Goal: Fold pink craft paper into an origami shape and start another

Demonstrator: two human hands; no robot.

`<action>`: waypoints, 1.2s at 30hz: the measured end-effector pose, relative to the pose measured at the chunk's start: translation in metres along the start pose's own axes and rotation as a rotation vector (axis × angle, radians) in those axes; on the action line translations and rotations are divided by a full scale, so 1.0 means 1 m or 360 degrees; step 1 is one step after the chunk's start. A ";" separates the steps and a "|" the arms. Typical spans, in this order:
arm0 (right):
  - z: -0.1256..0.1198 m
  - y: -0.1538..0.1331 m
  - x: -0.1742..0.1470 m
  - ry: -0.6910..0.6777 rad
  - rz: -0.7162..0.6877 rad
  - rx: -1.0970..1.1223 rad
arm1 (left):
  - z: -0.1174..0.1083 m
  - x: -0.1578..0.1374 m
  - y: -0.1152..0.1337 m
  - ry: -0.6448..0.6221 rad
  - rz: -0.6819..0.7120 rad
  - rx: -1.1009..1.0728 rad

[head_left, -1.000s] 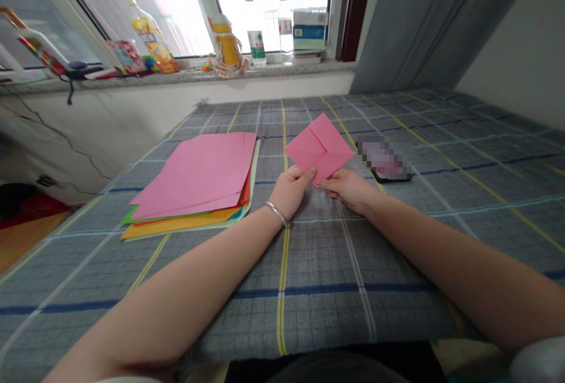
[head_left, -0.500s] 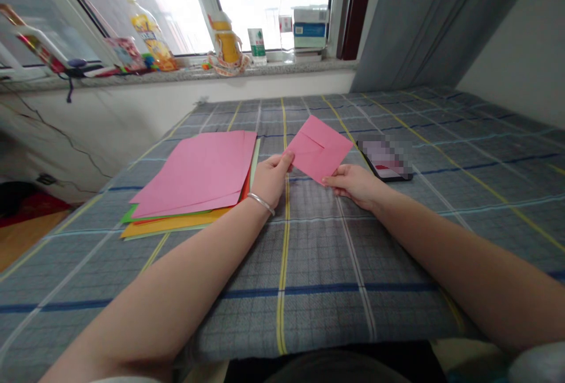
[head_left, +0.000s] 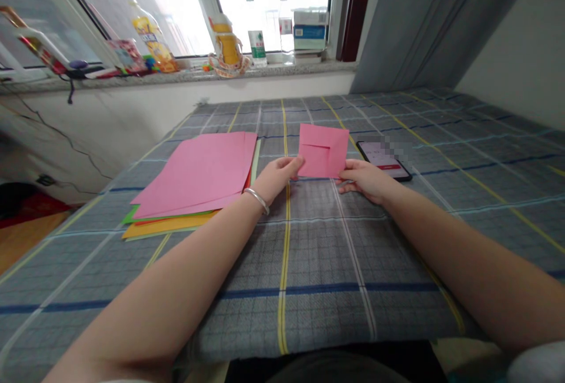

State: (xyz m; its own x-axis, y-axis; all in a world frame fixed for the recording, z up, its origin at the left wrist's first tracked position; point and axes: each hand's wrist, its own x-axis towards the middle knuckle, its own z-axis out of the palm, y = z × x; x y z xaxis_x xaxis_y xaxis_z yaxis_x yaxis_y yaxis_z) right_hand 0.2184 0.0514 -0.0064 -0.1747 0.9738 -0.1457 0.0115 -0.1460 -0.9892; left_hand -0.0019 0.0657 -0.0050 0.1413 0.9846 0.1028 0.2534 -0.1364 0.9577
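Observation:
A small folded pink paper (head_left: 324,149), squarish with overlapping flaps, is held up between both hands above the cloth. My left hand (head_left: 279,176) pinches its lower left corner between thumb and fingers; a silver bangle circles that wrist. At the lower right corner, my right hand (head_left: 362,179) grips the paper with its thumb in front, the other fingers partly behind and below. Left of the hands lies a stack of coloured paper (head_left: 200,171), pink sheets on top, with green, orange and yellow edges showing beneath.
A phone (head_left: 386,162) lies on the checked grey tablecloth (head_left: 318,253) just beyond my right hand. Along the windowsill (head_left: 189,74) stand an orange drink bottle (head_left: 152,36), a yellow cup (head_left: 227,45), clear bottles (head_left: 286,30) and boxes (head_left: 309,30). A curtain (head_left: 410,24) hangs at the right.
The folded pink paper has turned from a diamond-like slant to nearly square-on. My left hand has shifted slightly lower and my right hand slightly right, both keeping hold of it.

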 end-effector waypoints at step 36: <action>0.034 0.003 -0.014 -0.0021 -0.0076 -0.0194 | 0.038 -0.016 0.000 0.0129 -0.0094 -0.0698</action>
State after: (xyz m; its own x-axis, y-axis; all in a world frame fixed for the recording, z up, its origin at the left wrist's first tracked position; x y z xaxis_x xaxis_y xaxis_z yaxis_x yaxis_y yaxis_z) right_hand 0.1871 0.0315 -0.0070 -0.1908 0.9766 -0.0993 0.1220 -0.0768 -0.9896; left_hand 0.0320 0.0453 -0.0164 0.0589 0.9971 0.0482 -0.1731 -0.0374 0.9842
